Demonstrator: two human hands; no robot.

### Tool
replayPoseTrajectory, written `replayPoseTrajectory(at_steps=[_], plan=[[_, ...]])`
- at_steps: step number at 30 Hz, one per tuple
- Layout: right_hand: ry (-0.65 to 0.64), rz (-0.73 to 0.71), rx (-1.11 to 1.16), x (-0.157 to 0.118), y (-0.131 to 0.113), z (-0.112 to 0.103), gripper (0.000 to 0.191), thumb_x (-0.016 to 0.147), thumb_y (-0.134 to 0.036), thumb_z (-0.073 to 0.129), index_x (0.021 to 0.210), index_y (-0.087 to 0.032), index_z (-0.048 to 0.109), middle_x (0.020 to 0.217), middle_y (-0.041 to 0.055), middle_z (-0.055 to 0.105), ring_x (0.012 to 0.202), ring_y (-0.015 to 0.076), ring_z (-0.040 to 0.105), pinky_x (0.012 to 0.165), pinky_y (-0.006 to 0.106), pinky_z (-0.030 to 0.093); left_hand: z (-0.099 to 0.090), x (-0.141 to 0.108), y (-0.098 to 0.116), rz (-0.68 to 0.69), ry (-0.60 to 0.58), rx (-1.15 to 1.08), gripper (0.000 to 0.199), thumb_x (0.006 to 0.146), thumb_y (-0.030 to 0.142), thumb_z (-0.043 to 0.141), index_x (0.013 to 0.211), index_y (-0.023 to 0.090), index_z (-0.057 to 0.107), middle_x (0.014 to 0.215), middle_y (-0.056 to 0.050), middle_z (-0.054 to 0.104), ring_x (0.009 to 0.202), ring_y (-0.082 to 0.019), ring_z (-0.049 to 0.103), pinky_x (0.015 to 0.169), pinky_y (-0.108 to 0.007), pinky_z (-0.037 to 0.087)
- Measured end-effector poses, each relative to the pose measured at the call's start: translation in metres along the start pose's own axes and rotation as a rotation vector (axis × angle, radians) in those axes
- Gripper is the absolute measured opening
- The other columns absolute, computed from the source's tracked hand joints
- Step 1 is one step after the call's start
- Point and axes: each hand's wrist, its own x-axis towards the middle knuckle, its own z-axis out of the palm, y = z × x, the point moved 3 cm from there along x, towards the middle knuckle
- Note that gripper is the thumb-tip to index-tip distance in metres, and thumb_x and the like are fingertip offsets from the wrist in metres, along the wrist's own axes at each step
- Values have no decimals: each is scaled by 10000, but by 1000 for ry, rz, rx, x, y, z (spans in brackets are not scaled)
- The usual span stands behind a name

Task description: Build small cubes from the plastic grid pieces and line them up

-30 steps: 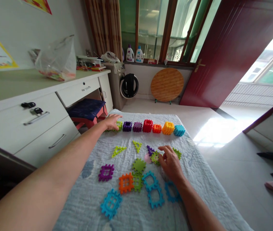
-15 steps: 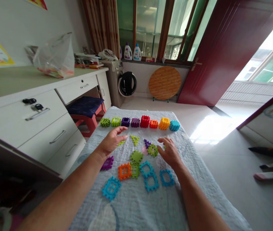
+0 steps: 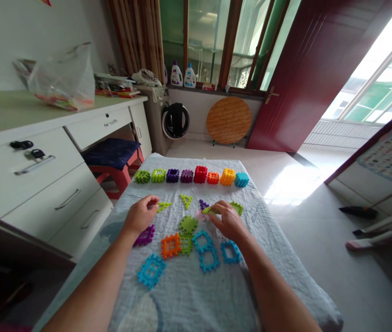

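Observation:
My right hand pinches a yellow-green square toy panel between thumb and fingers; the hand covers part of it. Close to that panel lies a purple triangle piece, and behind the hand another green panel shows. My left hand has its fingers curled in, beside a yellow-green triangle, with nothing visible in them. Between the hands lie a second yellow-green triangle and a solid green panel. A purple panel is below my left hand.
Nearer me lie an orange panel, a green panel and several blue panels. A row of coloured panel stacks runs along the far side of the cloth-covered table. A desk stands left.
My right hand has moved left and closed on the green square panel. My left hand has drawn back to the left and its fingers have curled in. The view has shifted slightly right.

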Motion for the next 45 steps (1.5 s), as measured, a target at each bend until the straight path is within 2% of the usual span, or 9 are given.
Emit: replayPoseTrajectory(at_steps=[6,9,15,20,24,27,33,37,45], plan=[[39,80,66,3,5,-2,373,943,-347,406,659,-176,576,669,6,552,626,114,517,618,223,358,2,1,-9,9,-44,-93,278,708,374,543,897,191,634,888,-50,712,844,-209,668,817,-311,515],[12,160,85,2,9,1,245,915,-306,433,782,-184,600,563,-34,515,544,114,480,554,222,317,3,1,-9,21,-39,-97,277,707,381,547,885,191,638,875,-49,713,830,-207,667,808,-311,518],[71,168,-203,-1,20,-7,154,806,-307,585,903,-210,655,942,60,613,888,200,545,783,281,381,1,1,-6,9,-35,-96,282,698,389,552,877,191,644,861,-48,714,803,-207,663,789,-309,522],[197,347,-326,-3,52,-30,257,797,-360,587,1001,-223,663,1110,83,573,1012,252,490,892,374,353,0,0,-7,1,-37,-94,298,705,398,543,890,187,644,873,-51,711,819,-211,661,805,-319,517],[6,371,-290,-9,73,-30,418,698,-397,680,1081,-232,646,1112,70,579,1008,255,500,861,364,365,1,0,-9,-2,-46,-98,298,710,404,548,894,188,639,876,-51,713,822,-210,662,806,-320,517],[-57,301,-225,-11,80,-28,419,649,-321,713,1046,-196,662,1042,68,595,939,214,540,836,322,387,1,0,-9,-3,-52,-103,292,715,406,554,895,192,638,881,-51,714,817,-209,663,802,-320,521],[66,306,53,-3,83,-28,199,787,-302,527,795,-168,674,686,13,618,622,137,557,611,256,412,1,0,-10,7,-48,-112,285,712,399,559,898,199,639,873,-47,717,819,-211,665,802,-326,526],[101,321,223,0,84,-21,249,816,-275,453,912,-152,647,559,-25,559,516,119,511,546,238,403,1,0,-9,-4,-44,-109,293,704,409,557,882,193,642,878,-52,720,812,-214,668,806,-331,525],[116,287,-213,-8,78,-26,446,719,-330,659,1145,-205,609,1141,95,555,1028,251,502,901,399,381,0,0,-5,-7,-41,-115,301,692,422,561,868,194,645,874,-52,723,818,-216,672,814,-326,522]])
